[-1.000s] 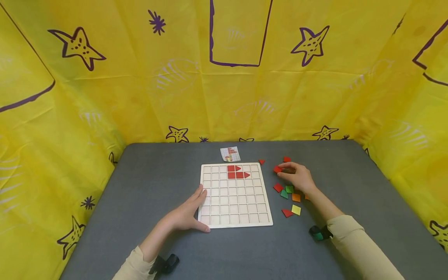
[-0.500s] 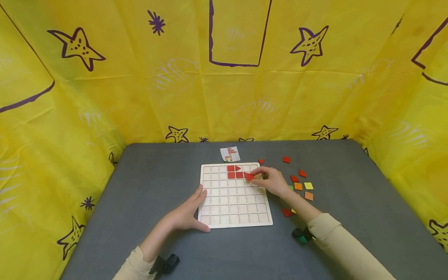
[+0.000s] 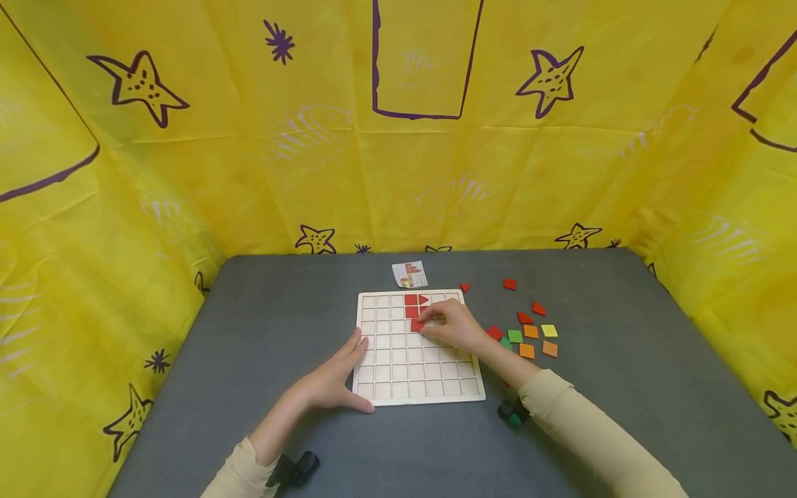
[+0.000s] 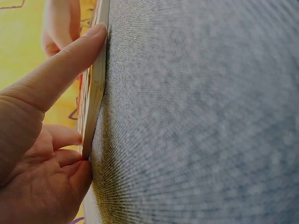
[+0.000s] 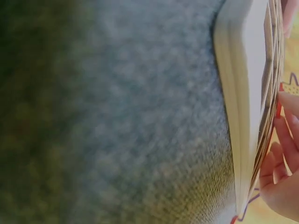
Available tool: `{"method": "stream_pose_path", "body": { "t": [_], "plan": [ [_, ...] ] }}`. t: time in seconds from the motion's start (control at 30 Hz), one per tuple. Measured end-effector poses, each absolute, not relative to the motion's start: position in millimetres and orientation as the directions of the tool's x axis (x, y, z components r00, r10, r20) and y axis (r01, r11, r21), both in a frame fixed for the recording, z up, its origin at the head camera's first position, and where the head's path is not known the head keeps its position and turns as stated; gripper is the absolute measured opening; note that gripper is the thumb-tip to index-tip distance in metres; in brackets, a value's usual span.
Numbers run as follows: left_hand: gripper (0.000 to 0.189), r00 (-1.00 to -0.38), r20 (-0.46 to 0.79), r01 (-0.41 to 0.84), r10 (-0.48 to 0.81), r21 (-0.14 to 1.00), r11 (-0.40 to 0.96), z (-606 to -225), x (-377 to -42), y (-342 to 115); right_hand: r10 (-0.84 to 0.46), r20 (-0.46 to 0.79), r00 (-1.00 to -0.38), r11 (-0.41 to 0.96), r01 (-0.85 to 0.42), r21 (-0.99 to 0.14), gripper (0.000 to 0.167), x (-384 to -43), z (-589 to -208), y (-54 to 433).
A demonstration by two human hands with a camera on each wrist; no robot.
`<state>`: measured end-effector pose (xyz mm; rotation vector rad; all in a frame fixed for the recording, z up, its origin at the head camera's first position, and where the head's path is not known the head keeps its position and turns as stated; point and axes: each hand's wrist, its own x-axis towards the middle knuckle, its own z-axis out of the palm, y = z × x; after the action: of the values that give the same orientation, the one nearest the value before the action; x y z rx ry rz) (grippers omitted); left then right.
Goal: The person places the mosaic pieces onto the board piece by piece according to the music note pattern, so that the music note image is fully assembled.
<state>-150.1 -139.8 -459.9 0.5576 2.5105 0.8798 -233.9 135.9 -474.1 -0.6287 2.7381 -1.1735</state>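
Observation:
A white gridded board (image 3: 398,377) lies on the grey table. My left hand (image 3: 336,377) rests at its near left corner, fingers along the left side and thumb (image 4: 70,65) against the near edge. Over the board, my right hand (image 3: 454,326) pinches a red square tile (image 3: 416,325) between thumb and fingertips, at the third row from the far side. Just beyond it, red squares (image 3: 411,300) and a red triangle (image 3: 423,299) sit in the cells. My right fingers partly cover the second row. In the right wrist view, the pinched tile (image 5: 279,107) shows edge-on.
Right of the board lie loose red, green, orange (image 3: 530,331) and yellow tiles (image 3: 548,330), some behind my right forearm. A small red triangle (image 3: 465,287) lies near the far right corner. A patterned picture card (image 3: 409,274) lies beyond the board. Yellow cloth (image 3: 398,187) hangs behind the table.
My right hand has carried the red square tile leftward from the loose tiles, across the second row, to the third row of the board. The left hand has stayed in place.

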Motion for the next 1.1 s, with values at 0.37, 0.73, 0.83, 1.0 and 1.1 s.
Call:
{"method": "stream_pose_path", "body": {
  "t": [0.37,0.73,0.83,1.0,1.1],
  "plan": [
    [0.119,-0.830,-0.241,0.240,0.503,0.661,0.712,-460.0,-150.2,-140.2,-0.464,0.150,-0.873,0.609,-0.437,-0.662,0.010,-234.5,-473.5,128.8],
    [0.120,-0.831,-0.238,0.244,0.503,0.656,0.714,-461.9,-150.5,-140.2,-0.470,0.142,-0.871,0.604,-0.435,-0.668,0.008,-232.9,-474.1,127.8],
    [0.120,-0.831,-0.243,0.237,0.501,0.659,0.714,-461.9,-150.7,-140.0,-0.480,0.148,-0.864,0.589,-0.443,-0.676,0.008,-233.3,-474.9,128.1],
    [0.119,-0.829,-0.238,0.241,0.506,0.664,0.708,-461.3,-150.5,-140.4,-0.476,0.157,-0.865,0.581,-0.443,-0.683,0.009,-234.1,-476.3,129.3],
    [0.118,-0.828,-0.234,0.245,0.510,0.666,0.704,-461.4,-150.4,-140.7,-0.452,0.149,-0.880,0.580,-0.417,-0.700,0.009,-235.0,-475.6,132.5]
  ]
}}
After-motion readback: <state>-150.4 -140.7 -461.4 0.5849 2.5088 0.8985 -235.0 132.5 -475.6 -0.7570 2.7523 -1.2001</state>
